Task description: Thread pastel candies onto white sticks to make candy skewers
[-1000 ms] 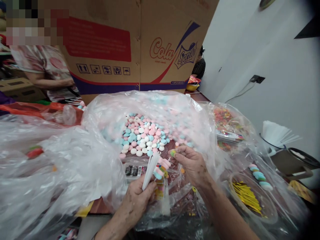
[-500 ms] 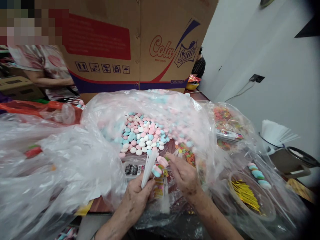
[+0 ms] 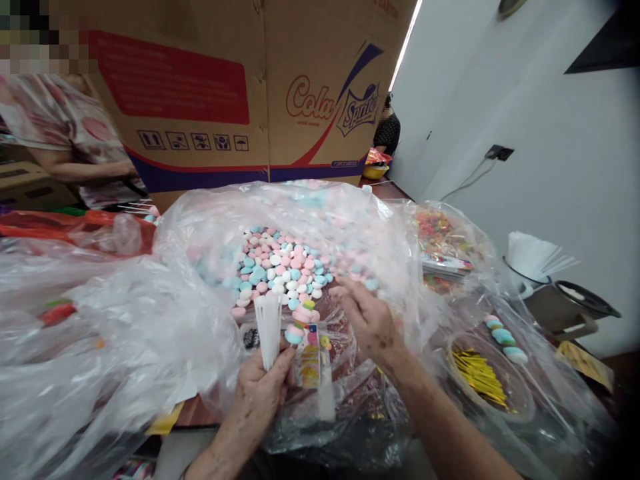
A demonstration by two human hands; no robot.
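My left hand (image 3: 263, 393) is closed around a bundle of white sticks (image 3: 269, 327), which point up. Beside them, at the thumb, a skewer of pink and blue sweets with a yellow-green piece on top (image 3: 303, 320) stands tilted. My right hand (image 3: 367, 320) is to the right of it, fingers partly spread, thumb and forefinger apart, with nothing visible between them. Pink, white and blue sweets (image 3: 283, 267) spill from a large clear bag (image 3: 210, 207) just beyond both hands. A printed packet (image 3: 309, 363) lies beneath the skewer.
A tall cardboard box (image 3: 200, 80) stands behind the bag. At right are a bowl of gold ties (image 3: 477, 377), a finished-looking skewer (image 3: 505, 339), a bag of gummies (image 3: 435, 230) and a dark jug (image 3: 565, 310). Plastic bags (image 3: 125, 320) cover the left. Two people are beyond the box.
My right hand has moved off the skewer, and its fingers have spread. A yellow-green piece now shows on top of the skewer. The left hand has shifted left with the sticks more upright.
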